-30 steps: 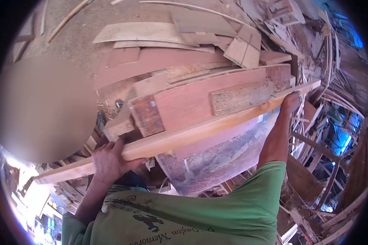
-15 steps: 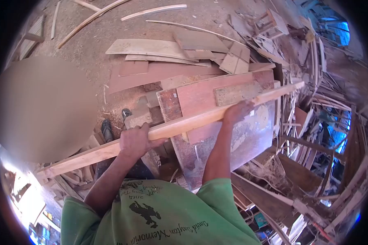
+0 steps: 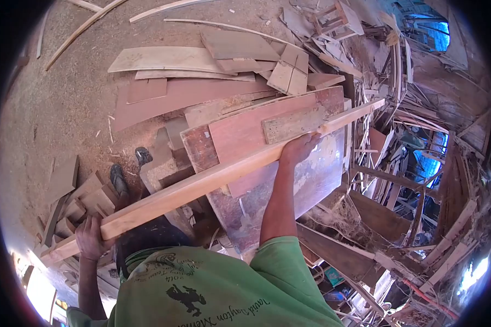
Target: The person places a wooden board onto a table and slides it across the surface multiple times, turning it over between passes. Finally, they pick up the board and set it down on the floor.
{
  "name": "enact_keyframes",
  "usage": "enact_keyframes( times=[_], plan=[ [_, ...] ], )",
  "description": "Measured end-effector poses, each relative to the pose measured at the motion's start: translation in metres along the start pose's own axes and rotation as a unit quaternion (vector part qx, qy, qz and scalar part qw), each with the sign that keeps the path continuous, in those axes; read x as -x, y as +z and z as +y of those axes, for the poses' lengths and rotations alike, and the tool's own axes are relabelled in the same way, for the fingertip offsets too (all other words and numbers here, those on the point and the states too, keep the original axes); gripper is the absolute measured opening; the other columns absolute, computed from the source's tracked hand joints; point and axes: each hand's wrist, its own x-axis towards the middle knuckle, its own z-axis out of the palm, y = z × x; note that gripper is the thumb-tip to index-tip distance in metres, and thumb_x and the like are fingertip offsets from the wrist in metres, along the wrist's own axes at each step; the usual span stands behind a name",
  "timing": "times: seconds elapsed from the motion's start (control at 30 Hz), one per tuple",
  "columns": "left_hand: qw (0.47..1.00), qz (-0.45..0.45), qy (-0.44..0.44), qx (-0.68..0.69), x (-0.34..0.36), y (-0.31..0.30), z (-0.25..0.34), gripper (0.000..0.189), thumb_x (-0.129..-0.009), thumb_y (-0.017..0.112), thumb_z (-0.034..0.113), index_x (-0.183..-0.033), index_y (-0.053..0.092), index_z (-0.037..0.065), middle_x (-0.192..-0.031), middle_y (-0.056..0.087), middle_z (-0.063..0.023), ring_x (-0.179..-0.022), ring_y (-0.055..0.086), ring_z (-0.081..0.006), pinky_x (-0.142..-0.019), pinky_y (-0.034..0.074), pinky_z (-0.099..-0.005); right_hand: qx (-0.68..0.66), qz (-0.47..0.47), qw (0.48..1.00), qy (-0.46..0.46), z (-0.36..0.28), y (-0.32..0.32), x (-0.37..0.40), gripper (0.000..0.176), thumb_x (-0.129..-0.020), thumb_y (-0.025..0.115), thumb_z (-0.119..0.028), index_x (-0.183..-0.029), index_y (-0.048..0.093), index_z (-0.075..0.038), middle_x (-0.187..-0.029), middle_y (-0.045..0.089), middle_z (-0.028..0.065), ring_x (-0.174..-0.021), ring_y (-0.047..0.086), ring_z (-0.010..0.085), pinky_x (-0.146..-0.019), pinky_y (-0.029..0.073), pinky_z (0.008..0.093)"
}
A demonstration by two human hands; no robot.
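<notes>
A beam [image 3: 218,180] is clasped by the curled left hand [image 3: 91,237] and right hand [image 3: 300,148] (the latter between the table's [image 3: 326,173] side edges).

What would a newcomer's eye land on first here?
Probably the long wooden beam slanting across the view, the left hand near its lower-left end, the right hand farther up. Next, the printed green T-shirt at the bottom, then the loose boards beyond the stained tabletop.

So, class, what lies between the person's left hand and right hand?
A bare stretch of the long plank, running from the left hand to the right hand; the head view shows this.
</notes>
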Motion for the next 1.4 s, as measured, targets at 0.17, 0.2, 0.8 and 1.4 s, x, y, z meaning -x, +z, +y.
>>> enact_keyframes(
  times=[0.17, 0.2, 0.8, 1.4],
  plan=[
    [1.000, 0.011, 0.012, -0.003, -0.014, -0.002, 0.023, 0.071, -0.076, 0.081, 0.067, -0.096, 0.055, 0.004, -0.084, 0.058, -0.0166, -0.074, 0.063, -0.0407, -0.067, 0.051, -0.0523, -0.034, -0.007, 0.999, -0.002, 0.013, 0.003, -0.026, 0.065, -0.112, 0.033, -0.032, -0.163, 0.030, 0.009, -0.172, 0.027, 0.0299, -0.161, 0.023, 0.0420, -0.133, 0.019, 0.0456],
    [1.000, 0.012, 0.014, 0.003, -0.018, -0.002, 0.029, 0.070, -0.076, 0.080, 0.067, -0.096, 0.055, 0.004, -0.084, 0.058, -0.0169, -0.074, 0.063, -0.0409, -0.068, 0.050, -0.0526, -0.038, -0.006, 0.999, -0.001, 0.014, 0.003, -0.031, 0.065, -0.112, 0.033, -0.032, -0.163, 0.030, 0.009, -0.171, 0.027, 0.0300, -0.161, 0.023, 0.0418, -0.134, 0.019, 0.0452],
    [0.999, 0.005, 0.025, 0.019, -0.110, -0.001, 0.158, 0.062, -0.067, 0.090, 0.051, -0.094, 0.057, 0.005, -0.084, 0.059, -0.0161, -0.072, 0.064, -0.0385, -0.063, 0.051, -0.0507, -0.030, 0.000, 0.999, -0.024, 0.062, 0.004, -0.181, 0.065, -0.108, 0.037, -0.029, -0.157, 0.040, 0.013, -0.158, 0.048, 0.0329, -0.144, 0.050, 0.0450, -0.120, 0.038, 0.0450],
    [0.999, 0.003, 0.015, 0.052, -0.181, -0.002, 0.278, 0.070, -0.075, 0.086, 0.066, -0.103, 0.064, 0.007, -0.086, 0.067, -0.0119, -0.074, 0.072, -0.0315, -0.065, 0.059, -0.0456, 0.227, -0.037, 0.954, -0.190, 0.162, 0.008, -0.380, 0.059, -0.111, 0.037, -0.037, -0.138, 0.060, 0.011, -0.144, 0.060, 0.0353, -0.136, 0.055, 0.0508, -0.115, 0.044, 0.0539]
  ],
)
